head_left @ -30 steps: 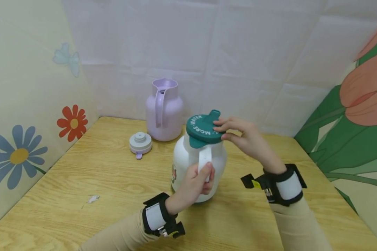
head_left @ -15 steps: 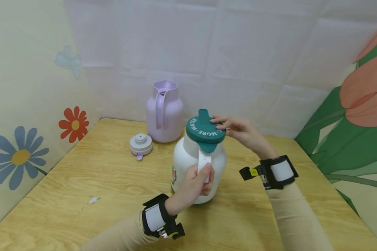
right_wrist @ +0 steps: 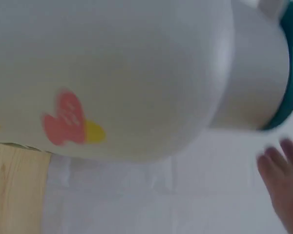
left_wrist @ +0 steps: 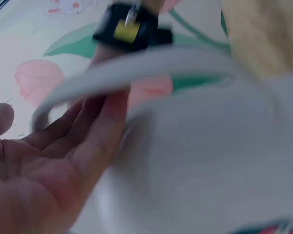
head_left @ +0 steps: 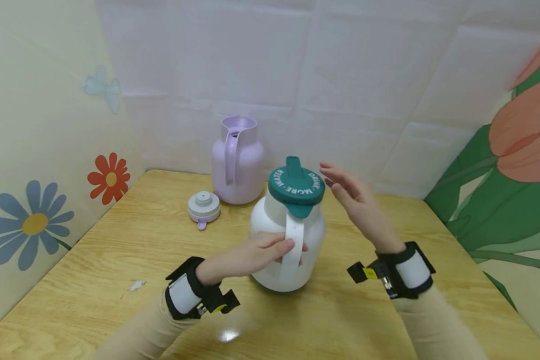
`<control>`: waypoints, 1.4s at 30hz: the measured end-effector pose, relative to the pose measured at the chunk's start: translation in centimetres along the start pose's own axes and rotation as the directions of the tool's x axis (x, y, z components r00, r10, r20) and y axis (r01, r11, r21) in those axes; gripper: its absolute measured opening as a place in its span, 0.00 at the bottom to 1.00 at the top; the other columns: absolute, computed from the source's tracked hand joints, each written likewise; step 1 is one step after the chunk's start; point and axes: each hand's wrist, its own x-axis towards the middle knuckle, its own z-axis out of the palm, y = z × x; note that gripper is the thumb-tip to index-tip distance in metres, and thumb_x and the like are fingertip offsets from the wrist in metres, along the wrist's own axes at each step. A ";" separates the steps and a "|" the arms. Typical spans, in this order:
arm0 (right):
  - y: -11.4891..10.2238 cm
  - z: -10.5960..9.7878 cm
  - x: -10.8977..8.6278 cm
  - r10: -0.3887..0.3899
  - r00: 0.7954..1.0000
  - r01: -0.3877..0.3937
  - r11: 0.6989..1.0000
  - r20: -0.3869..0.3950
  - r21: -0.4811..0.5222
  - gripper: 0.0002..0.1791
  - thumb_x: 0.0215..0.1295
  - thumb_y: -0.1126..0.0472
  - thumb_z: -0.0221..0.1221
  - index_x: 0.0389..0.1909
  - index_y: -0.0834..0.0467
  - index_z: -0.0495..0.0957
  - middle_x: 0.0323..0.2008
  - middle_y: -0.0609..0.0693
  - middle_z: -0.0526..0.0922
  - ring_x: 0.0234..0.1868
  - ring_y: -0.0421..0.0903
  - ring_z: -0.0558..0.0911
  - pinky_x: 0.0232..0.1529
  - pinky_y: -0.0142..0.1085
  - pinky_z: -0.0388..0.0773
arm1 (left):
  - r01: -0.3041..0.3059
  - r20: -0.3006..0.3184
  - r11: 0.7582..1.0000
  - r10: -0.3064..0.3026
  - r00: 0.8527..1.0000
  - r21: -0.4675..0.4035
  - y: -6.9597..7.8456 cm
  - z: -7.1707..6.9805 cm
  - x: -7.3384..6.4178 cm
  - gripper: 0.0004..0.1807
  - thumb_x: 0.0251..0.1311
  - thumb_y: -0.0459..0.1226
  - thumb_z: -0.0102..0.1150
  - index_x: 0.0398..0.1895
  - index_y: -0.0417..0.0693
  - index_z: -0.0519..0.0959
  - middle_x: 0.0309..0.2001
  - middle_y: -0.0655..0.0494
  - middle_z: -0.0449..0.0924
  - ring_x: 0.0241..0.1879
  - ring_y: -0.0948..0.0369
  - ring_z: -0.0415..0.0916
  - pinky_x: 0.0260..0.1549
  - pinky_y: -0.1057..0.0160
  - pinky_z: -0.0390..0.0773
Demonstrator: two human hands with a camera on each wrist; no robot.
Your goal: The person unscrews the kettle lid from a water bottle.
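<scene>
A white thermos jug [head_left: 270, 220] stands upright on the wooden table, its handle [head_left: 292, 250] facing me. On its top sits a green lid [head_left: 296, 186] with white lettering, the spout-like tab pointing away. My left hand [head_left: 252, 255] has its fingers extended through the handle's gap, the thumb lying by the handle. In the left wrist view the fingers [left_wrist: 95, 131] pass under the handle loosely, not curled round it. My right hand [head_left: 357, 205] is just right of the lid, fingers relaxed and apart from it. The right wrist view shows those fingertips [right_wrist: 278, 158] near the lid's edge.
Behind and left stands a lilac thermos jug [head_left: 238, 167] with an uncovered mouth. A grey and lilac stopper [head_left: 204, 207] lies in front of it. White sheeting [head_left: 364, 90] hangs behind the table [head_left: 162, 240], with flower-patterned panels on both sides.
The lid has turned so its lower flap lines up with the handle. My right hand has let go and moved right; my left hand has loosened its grip on the handle.
</scene>
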 end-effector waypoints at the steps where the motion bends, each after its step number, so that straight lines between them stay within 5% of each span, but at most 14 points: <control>1: -0.4 0.6 -0.7 -0.020 0.996 0.019 1.000 -0.081 -0.009 0.17 0.81 0.64 0.46 0.60 0.69 0.72 0.66 0.59 0.73 0.67 0.47 0.72 0.70 0.38 0.67 | -0.011 -0.017 0.999 0.012 1.000 0.050 0.2 -0.6 -0.2 0.22 0.81 0.40 0.36 0.47 0.30 0.77 0.41 0.40 0.82 0.44 0.61 0.80 0.49 0.60 0.81; 3: -1.1 2.0 -2.3 -0.071 0.972 0.066 0.997 -0.223 -0.029 0.13 0.79 0.69 0.46 0.54 0.76 0.70 0.55 0.51 0.79 0.55 0.38 0.77 0.58 0.25 0.73 | -0.035 -0.096 0.994 0.045 0.994 0.105 0.5 -1.9 -0.6 0.20 0.80 0.37 0.39 0.42 0.30 0.78 0.32 0.45 0.81 0.34 0.61 0.80 0.38 0.61 0.83; 5: -1.6 3.4 -3.9 -0.102 0.954 0.100 0.995 -0.281 -0.023 0.09 0.76 0.73 0.48 0.48 0.77 0.69 0.44 0.45 0.79 0.46 0.35 0.78 0.52 0.24 0.76 | -0.036 -0.212 0.991 0.063 0.975 0.128 0.7 -3.3 -0.9 0.17 0.78 0.33 0.40 0.37 0.30 0.78 0.24 0.51 0.77 0.25 0.64 0.74 0.28 0.63 0.79; 9: -2.2 5.9 -6.4 0.022 0.981 -0.001 0.994 -0.194 0.109 0.08 0.72 0.76 0.51 0.48 0.75 0.66 0.42 0.48 0.78 0.43 0.36 0.79 0.47 0.25 0.78 | -0.050 -0.460 0.993 0.094 0.883 0.107 0.7 -6.1 -0.6 0.17 0.78 0.32 0.39 0.35 0.28 0.76 0.20 0.56 0.71 0.21 0.64 0.66 0.23 0.68 0.68; 12: -2.2 7.5 -7.3 0.176 0.983 -0.160 0.959 -0.051 0.232 0.15 0.73 0.71 0.53 0.54 0.70 0.60 0.47 0.55 0.76 0.47 0.38 0.78 0.49 0.28 0.78 | -0.099 -0.528 0.985 0.158 0.835 0.139 0.6 -8.1 0.5 0.18 0.78 0.31 0.36 0.38 0.25 0.75 0.26 0.48 0.74 0.27 0.61 0.70 0.28 0.68 0.71; 14: -2.1 8.3 -7.5 0.233 0.971 -0.239 0.927 0.055 0.289 0.19 0.77 0.66 0.51 0.59 0.68 0.55 0.49 0.60 0.77 0.49 0.38 0.78 0.53 0.30 0.76 | -0.128 -0.496 0.968 0.222 0.839 0.216 0.9 -9.1 1.6 0.18 0.77 0.30 0.35 0.43 0.24 0.74 0.35 0.39 0.78 0.36 0.55 0.75 0.37 0.64 0.77; 18: -1.8 9.7 -7.5 0.162 0.969 -0.211 0.934 0.187 0.288 0.17 0.82 0.61 0.42 0.58 0.71 0.55 0.44 0.66 0.79 0.47 0.39 0.80 0.54 0.33 0.76 | -0.175 -0.324 0.902 0.315 0.892 0.395 1.5 -10.5 4.5 0.17 0.76 0.26 0.36 0.57 0.24 0.72 0.56 0.31 0.77 0.60 0.45 0.74 0.63 0.54 0.73; 23: -1.6 11.1 -7.8 0.050 0.988 -0.081 0.973 0.146 0.215 0.11 0.81 0.64 0.40 0.46 0.71 0.61 0.31 0.58 0.76 0.36 0.40 0.78 0.43 0.37 0.81 | -0.237 -0.078 0.858 0.304 0.949 0.455 2.0 -11.3 7.5 0.20 0.76 0.26 0.37 0.65 0.29 0.70 0.69 0.36 0.69 0.73 0.46 0.62 0.73 0.55 0.59; 27: -1.6 11.8 -7.8 0.030 0.992 -0.058 0.972 0.124 0.229 0.08 0.81 0.67 0.39 0.46 0.71 0.60 0.30 0.57 0.74 0.35 0.40 0.77 0.41 0.38 0.82 | -0.251 0.049 0.827 0.262 0.964 0.503 2.2 -11.7 8.6 0.20 0.77 0.27 0.38 0.66 0.31 0.71 0.71 0.37 0.66 0.76 0.45 0.54 0.76 0.54 0.50; 35: -1.6 11.8 -8.0 0.049 0.991 -0.079 0.968 0.127 0.237 0.10 0.81 0.65 0.38 0.47 0.70 0.58 0.31 0.55 0.73 0.36 0.38 0.76 0.42 0.37 0.82 | -0.226 0.080 0.788 0.221 0.972 0.573 2.0 -12.3 8.3 0.19 0.75 0.28 0.42 0.63 0.32 0.74 0.68 0.37 0.70 0.73 0.43 0.61 0.75 0.50 0.55; 42: -1.6 11.7 -8.1 -0.013 0.997 -0.004 0.978 0.082 0.207 0.09 0.81 0.65 0.38 0.48 0.70 0.57 0.30 0.56 0.73 0.35 0.39 0.76 0.39 0.37 0.82 | -0.171 -0.009 0.714 0.240 0.971 0.679 2.3 -12.1 7.1 0.17 0.74 0.31 0.46 0.60 0.33 0.77 0.65 0.38 0.74 0.69 0.44 0.66 0.72 0.49 0.59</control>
